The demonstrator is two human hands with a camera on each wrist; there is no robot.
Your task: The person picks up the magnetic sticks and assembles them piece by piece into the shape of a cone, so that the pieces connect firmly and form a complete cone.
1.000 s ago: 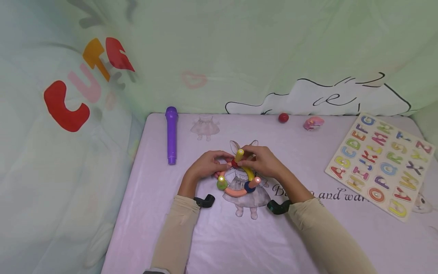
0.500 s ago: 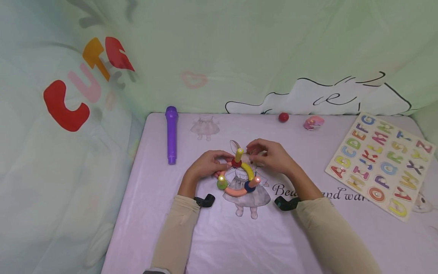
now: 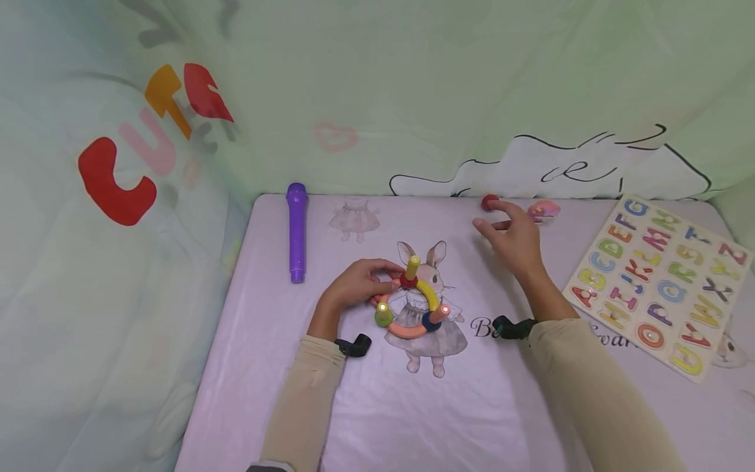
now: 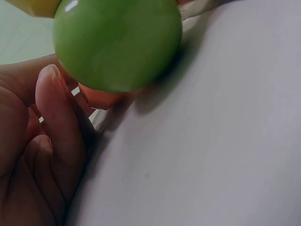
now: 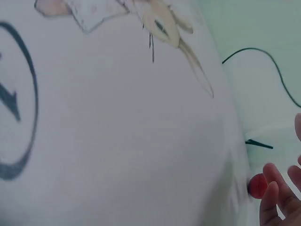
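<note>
A ring-shaped toy (image 3: 407, 332) lies on the printed cloth, built of peach and yellow curved pieces with red, green and blue balls at the joints. Short yellow and peach pegs stick up from it. My left hand (image 3: 361, 283) grips its upper left side, thumb by the red joint. The left wrist view has the green ball (image 4: 117, 44) close up, with curled fingers (image 4: 59, 108) beside it. At the far edge, my right hand (image 3: 514, 239) reaches beside a small red ball (image 3: 489, 202), thumb and fingers spread. The right wrist view also catches that ball (image 5: 257, 186) at the fingertips.
A purple toy microphone (image 3: 297, 233) lies at the far left. Partly behind the right hand is a small pink object (image 3: 544, 209). An alphabet puzzle board (image 3: 660, 282) rests at the right. A hanging cloth (image 3: 354, 98) borders the table's far side.
My right hand has let go of the ring toy and moved right and away to the red ball. The left hand has stayed on the toy.
</note>
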